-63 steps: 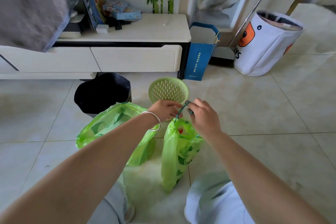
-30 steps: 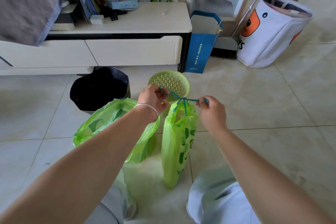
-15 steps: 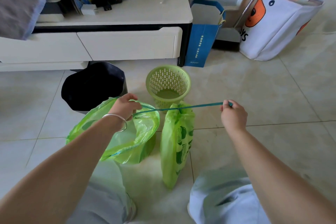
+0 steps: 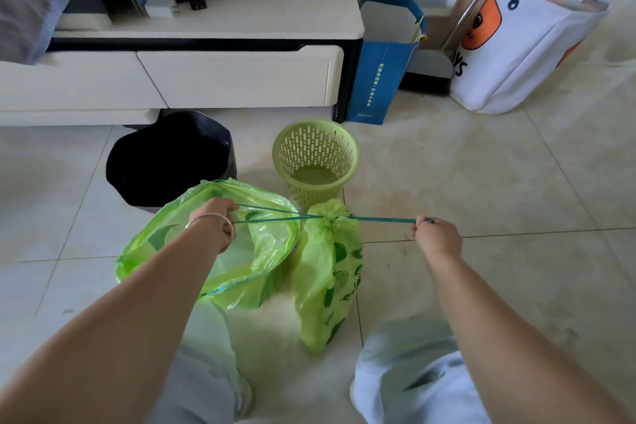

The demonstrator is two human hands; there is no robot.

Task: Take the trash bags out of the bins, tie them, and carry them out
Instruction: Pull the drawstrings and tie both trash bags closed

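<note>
Drawstring (image 4: 385,219) tension is applied by both hands. Left hand (image 4: 215,215), fist closed, grips two teal strands at 9 o'clock from the bag neck; a silver bracelet (image 4: 210,218) sits on that wrist. Right hand (image 4: 437,234), fingers pinched closed, grips the opposite strand end at 3 o'clock from the neck. The strands run taut and near level between the two hands.

Small green trash bag (image 4: 328,272) stands upright on the tiled floor (image 4: 499,182) at frame centre, its neck gathered shut where the strands meet.

Second green trash bag (image 4: 241,251) lies open-mouthed at 9 o'clock from the first, touching it, beneath the left forearm.

Green perforated bin (image 4: 315,157) stands unlined at 12 o'clock from the small bag, just beside it. Black bin (image 4: 168,158) stands at 10 o'clock. Blue paper bag (image 4: 382,79) and white fabric hamper (image 4: 523,41) stand farther off at 1 and 2 o'clock, against the cabinet (image 4: 237,76) and wall.
</note>
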